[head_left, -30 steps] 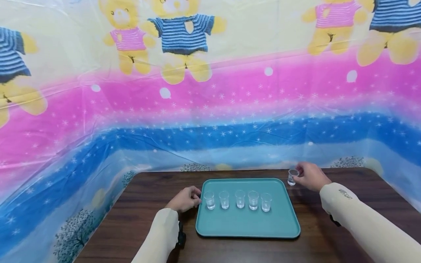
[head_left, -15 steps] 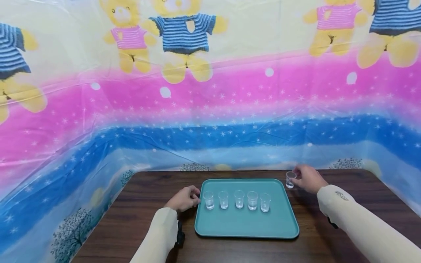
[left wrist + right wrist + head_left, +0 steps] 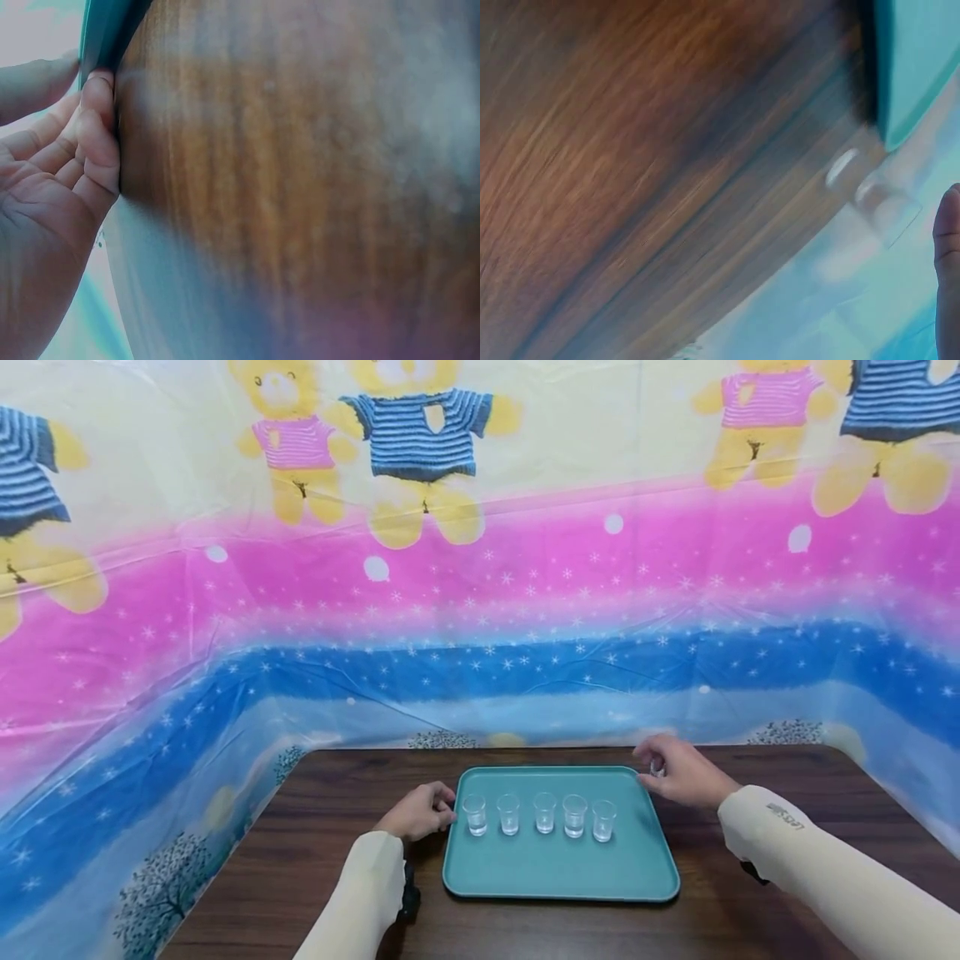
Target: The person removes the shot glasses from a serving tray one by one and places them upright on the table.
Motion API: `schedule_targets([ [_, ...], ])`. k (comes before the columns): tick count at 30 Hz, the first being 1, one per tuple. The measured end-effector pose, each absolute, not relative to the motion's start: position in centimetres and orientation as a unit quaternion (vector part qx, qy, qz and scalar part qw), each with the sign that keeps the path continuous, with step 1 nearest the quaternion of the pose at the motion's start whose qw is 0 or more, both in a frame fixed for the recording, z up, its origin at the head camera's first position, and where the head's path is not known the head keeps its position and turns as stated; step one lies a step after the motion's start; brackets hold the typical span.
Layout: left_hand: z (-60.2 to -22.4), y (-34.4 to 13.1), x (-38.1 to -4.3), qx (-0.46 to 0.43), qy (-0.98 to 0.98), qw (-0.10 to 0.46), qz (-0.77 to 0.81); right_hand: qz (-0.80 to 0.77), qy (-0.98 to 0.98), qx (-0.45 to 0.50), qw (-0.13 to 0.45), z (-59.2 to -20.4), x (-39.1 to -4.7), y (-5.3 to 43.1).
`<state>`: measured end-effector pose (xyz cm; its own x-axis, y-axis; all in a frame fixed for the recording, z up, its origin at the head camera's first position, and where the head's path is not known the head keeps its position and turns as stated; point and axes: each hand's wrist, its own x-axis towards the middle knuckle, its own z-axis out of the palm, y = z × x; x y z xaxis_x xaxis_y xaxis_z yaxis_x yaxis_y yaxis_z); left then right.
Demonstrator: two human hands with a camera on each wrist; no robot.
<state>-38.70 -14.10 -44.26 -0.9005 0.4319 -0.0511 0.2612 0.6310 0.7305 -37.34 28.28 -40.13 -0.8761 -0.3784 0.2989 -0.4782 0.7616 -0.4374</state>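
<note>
A teal tray point(image 3: 562, 877) lies on the table, with several small clear shot glasses point(image 3: 544, 814) standing upright in a row across it. At its left rim is my left hand point(image 3: 416, 812); the left wrist view has the thumb and curled fingers meeting at the tray edge point(image 3: 96, 34). Beyond the tray's far right corner stands one more shot glass point(image 3: 657, 768), mostly covered by my right hand point(image 3: 686, 772). In the right wrist view that shot glass point(image 3: 881, 206) is blurred, apart from the visible thumb point(image 3: 949, 247). The right hand's fingers are spread around it.
The dark wood table point(image 3: 322, 877) extends around the tray on every side. Close behind its far edge hangs a printed curtain point(image 3: 525, 577) with bears and snowflakes. It also comes forward along the left and right sides.
My right hand has moved slightly left with the shot glass toward the tray's far right corner. Its fingers have since loosened from the glass. The left hand stays at the tray rim.
</note>
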Motion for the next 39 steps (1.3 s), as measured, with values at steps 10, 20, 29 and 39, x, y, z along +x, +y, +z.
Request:
schedule_targets([
  [10, -44.2, -14.0, -38.6, 0.195, 0.897, 0.11, 0.381, 0.244, -0.936, 0.246, 0.06, -39.8, -35.7, 25.5],
  [20, -44.1, -14.0, -38.6, 0.189, 0.899, 0.114, 0.379, 0.232, -0.931, 0.278, 0.046, -40.5, -34.6, 23.8],
  [29, -44.1, -13.9, -38.7, 0.191, 0.9, 0.116, 0.374, 0.23, -0.925, 0.301, 0.041, -40.8, -34.5, 23.3],
  [39, -44.2, -13.9, -38.7, 0.2, 0.9, 0.11, 0.372, 0.225, -0.936, 0.249, 0.11, -40.4, -35.7, 25.9],
])
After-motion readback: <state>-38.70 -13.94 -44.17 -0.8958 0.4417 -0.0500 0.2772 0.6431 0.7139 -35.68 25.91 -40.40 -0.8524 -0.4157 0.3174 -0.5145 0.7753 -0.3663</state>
